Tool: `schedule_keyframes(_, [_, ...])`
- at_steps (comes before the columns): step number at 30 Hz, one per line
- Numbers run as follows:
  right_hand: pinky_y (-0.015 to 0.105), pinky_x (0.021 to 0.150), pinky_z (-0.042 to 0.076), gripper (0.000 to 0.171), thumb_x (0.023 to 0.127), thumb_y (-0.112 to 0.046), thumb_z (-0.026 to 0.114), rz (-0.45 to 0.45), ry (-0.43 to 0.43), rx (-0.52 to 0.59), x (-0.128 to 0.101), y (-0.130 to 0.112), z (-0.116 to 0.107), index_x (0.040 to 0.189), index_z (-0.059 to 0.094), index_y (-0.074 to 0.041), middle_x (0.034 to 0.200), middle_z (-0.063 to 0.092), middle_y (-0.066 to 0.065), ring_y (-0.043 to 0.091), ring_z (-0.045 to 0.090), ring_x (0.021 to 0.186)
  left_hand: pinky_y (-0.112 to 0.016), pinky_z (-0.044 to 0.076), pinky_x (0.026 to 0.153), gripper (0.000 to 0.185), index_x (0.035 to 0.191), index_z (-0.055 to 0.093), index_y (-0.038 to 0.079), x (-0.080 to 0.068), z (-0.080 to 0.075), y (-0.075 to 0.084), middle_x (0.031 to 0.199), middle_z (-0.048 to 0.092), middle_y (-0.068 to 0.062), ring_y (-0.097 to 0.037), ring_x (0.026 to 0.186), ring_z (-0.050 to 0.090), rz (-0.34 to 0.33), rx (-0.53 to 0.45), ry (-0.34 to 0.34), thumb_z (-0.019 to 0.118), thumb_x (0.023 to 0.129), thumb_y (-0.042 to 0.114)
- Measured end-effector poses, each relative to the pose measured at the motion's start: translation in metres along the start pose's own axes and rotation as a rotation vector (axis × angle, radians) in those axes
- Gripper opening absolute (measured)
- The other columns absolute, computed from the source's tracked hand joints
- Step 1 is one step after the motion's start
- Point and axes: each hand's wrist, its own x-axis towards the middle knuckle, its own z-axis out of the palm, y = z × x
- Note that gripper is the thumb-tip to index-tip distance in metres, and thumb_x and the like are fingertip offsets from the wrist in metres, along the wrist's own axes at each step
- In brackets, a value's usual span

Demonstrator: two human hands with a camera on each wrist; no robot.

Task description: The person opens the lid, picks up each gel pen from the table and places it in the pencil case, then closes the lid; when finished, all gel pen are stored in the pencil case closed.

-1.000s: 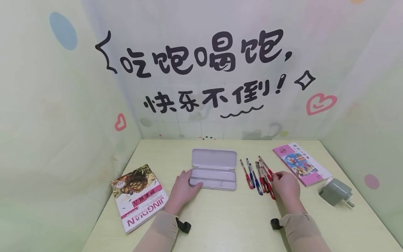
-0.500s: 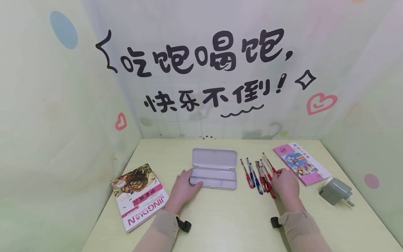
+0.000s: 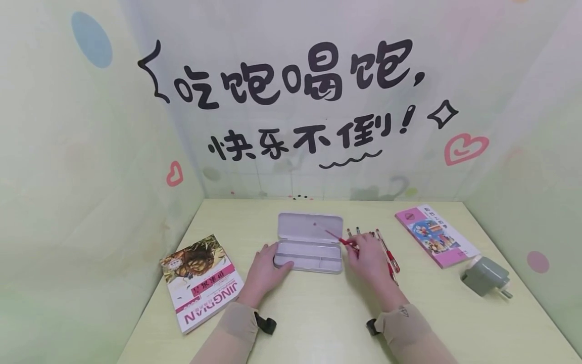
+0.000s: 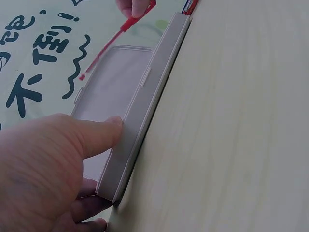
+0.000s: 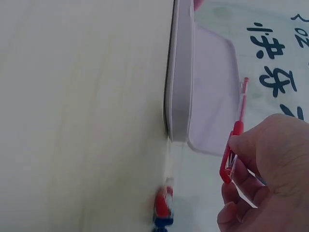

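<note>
Camera layout: one head view, two wrist views.
Head view looks forward and down over the whole table (image 3: 318,313) to the back wall, taking in both hands and the open case (image 3: 309,247) at mid distance. Left wrist view sits low at the table, close behind the left hand (image 4: 53,164), facing along the case's front wall. Right wrist view, equally close, faces the case's other end past the right hand (image 5: 270,179). All three share the case and the red pen (image 5: 234,145).

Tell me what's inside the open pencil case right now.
The pencil case tray looks empty, showing only its dividers. The right hand holds a red pen above it. The left hand covers the tray's left end.
</note>
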Motion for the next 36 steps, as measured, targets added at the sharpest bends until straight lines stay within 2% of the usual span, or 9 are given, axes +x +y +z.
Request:
schedule_keyframes(9, [0.055, 0.097, 0.063, 0.013, 0.101, -0.018, 0.076, -0.095, -0.156, -0.063, 0.009, -0.036, 0.028, 0.111, 0.079, -0.012, 0.117, 0.074, 0.013, 0.036, 0.067, 0.111, -0.064, 0.024, 0.140, 0.084, 0.164, 0.048, 0.001, 0.000, -0.002, 0.002, 0.168, 0.051, -0.025, -0.047, 0.166, 0.034, 0.006, 0.000, 0.002, 0.076, 0.101, 0.048])
schedule_keyframes(16, [0.053, 0.109, 0.059, 0.011, 0.102, -0.019, 0.077, -0.108, -0.244, -0.069, 0.012, -0.051, 0.044, 0.110, 0.079, -0.013, 0.116, 0.071, 0.008, 0.032, 0.065, 0.118, -0.065, 0.024, 0.140, 0.082, 0.164, 0.049, 0.004, -0.001, 0.000, 0.001, 0.167, 0.053, -0.023, -0.048, 0.166, 0.035, 0.020, -0.006, 0.006, 0.076, 0.101, 0.048])
schedule_keyframes(26, [0.050, 0.105, 0.061, 0.010, 0.102, -0.018, 0.076, -0.153, -0.234, -0.135, 0.013, -0.059, 0.052, 0.109, 0.080, -0.012, 0.109, 0.072, 0.008, 0.033, 0.067, 0.112, -0.066, 0.024, 0.139, 0.082, 0.164, 0.049, 0.005, -0.001, 0.001, 0.000, 0.167, 0.054, -0.022, -0.049, 0.165, 0.035, 0.026, -0.012, 0.010, 0.076, 0.101, 0.050])
schedule_keyframes(36, [0.046, 0.094, 0.058, 0.010, 0.103, -0.017, 0.074, -0.179, -0.220, -0.127, 0.011, -0.057, 0.054, 0.105, 0.083, -0.013, 0.101, 0.072, 0.006, 0.028, 0.063, 0.100, -0.067, 0.026, 0.139, 0.080, 0.161, 0.050, -0.001, -0.003, -0.002, 0.002, 0.164, 0.056, -0.026, -0.051, 0.164, 0.037, 0.040, -0.014, 0.016, 0.077, 0.101, 0.045])
